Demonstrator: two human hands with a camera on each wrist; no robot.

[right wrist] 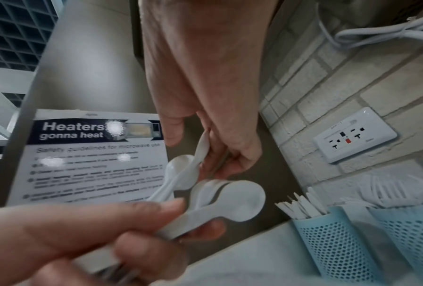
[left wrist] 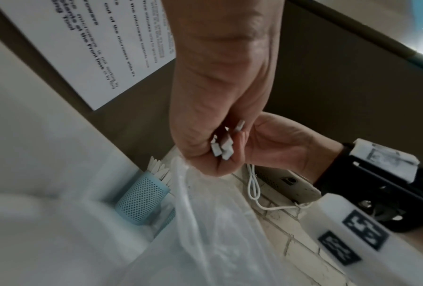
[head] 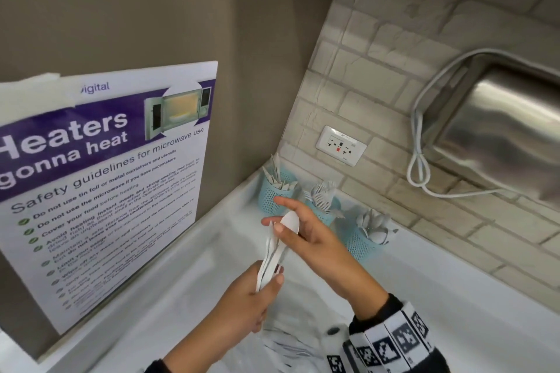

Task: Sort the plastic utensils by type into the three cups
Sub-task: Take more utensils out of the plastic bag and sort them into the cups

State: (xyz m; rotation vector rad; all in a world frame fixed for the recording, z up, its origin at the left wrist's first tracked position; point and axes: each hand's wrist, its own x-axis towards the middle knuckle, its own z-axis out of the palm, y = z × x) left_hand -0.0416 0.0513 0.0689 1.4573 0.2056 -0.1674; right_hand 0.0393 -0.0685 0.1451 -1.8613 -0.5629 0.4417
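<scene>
Spoons bunched between two hands, cups beyond

The left hand [head: 242, 300] grips the spoon bundle [head: 274, 251] by its handles; the right hand [head: 306, 230] pinches the bowl ends, long axis pointing far toward the spoon cup [head: 363, 244] at right.

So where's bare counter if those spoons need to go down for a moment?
Bare white counter lies left of the left hand, between it and the microwave poster. More shows right of the spoon cup, below the brick wall. It is crowded along the wall, where knife cup, fork cup and spoon cup stand close together, and near the plastic bag.
</scene>
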